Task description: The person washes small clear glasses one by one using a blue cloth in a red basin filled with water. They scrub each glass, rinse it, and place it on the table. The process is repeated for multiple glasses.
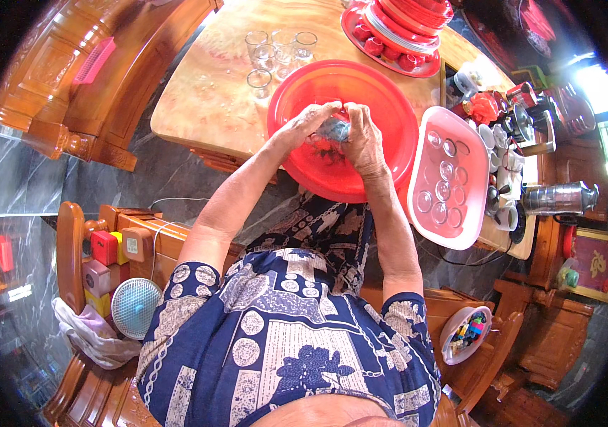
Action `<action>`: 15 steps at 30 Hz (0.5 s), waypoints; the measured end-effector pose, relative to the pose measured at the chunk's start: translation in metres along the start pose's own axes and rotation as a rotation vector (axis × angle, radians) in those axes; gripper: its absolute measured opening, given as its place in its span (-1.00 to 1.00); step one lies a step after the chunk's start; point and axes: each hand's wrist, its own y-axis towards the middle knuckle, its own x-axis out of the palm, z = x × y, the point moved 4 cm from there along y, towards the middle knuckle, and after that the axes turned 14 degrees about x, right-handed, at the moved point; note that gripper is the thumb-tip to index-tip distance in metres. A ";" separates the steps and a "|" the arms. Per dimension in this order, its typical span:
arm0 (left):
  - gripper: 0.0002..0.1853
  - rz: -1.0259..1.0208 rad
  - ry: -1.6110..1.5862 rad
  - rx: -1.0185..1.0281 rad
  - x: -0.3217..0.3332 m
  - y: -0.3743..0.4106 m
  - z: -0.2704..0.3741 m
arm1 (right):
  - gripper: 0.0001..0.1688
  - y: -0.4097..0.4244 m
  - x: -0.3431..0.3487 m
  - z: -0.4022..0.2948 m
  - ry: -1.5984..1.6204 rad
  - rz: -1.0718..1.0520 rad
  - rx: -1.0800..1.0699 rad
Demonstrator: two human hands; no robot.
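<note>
A large red plastic basin (pixel 389 133) sits at the near edge of the wooden table, and both hands are over it. Between them is a blue-grey cloth (pixel 334 129), with something small and red at the fingertips that I cannot make out. My left hand (pixel 312 123) touches the cloth from the left side. My right hand (pixel 361 136) closes on it from the right, fingers curled. Several clear drinking glasses (pixel 259 79) stand upright behind the basin to the left. To the right, a white-rimmed pink tub (pixel 422 160) holds several clear glasses.
Stacked red plates (pixel 410 32) rest on a red tray (pixel 349 24) with small red cups. Mugs, a red flower and a metal canister (pixel 560 198) crowd the right side. A wooden bench behind holds a small fan (pixel 136 308) and a tub of coloured pieces (pixel 450 341).
</note>
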 end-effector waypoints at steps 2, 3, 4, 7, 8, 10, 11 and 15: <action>-0.57 -0.015 -0.011 0.026 0.003 -0.002 0.003 | -0.44 0.000 0.000 0.007 -0.026 -0.034 0.107; -0.58 -0.058 0.007 -0.008 0.002 0.000 0.002 | -0.44 0.000 0.001 0.009 -0.039 -0.052 0.158; -0.59 -0.101 0.024 -0.042 0.001 0.004 0.002 | -0.48 0.001 0.000 0.011 -0.063 0.012 0.154; -0.68 -0.068 0.744 1.367 0.004 0.008 0.007 | -0.56 0.002 -0.002 0.015 -0.022 -0.075 0.271; -0.77 -0.237 0.741 1.142 -0.001 0.016 -0.008 | -0.69 0.003 -0.001 0.017 0.017 -0.047 0.307; -0.82 -0.197 0.343 0.642 0.011 0.015 0.013 | -0.70 0.001 0.007 0.042 0.143 -0.075 0.415; -0.85 -0.163 0.155 0.384 0.014 0.011 0.018 | -0.70 0.000 0.011 0.047 0.213 -0.098 0.459; -0.80 -0.115 0.204 0.591 0.013 0.006 0.024 | -0.68 0.001 0.015 0.042 0.655 -0.257 0.635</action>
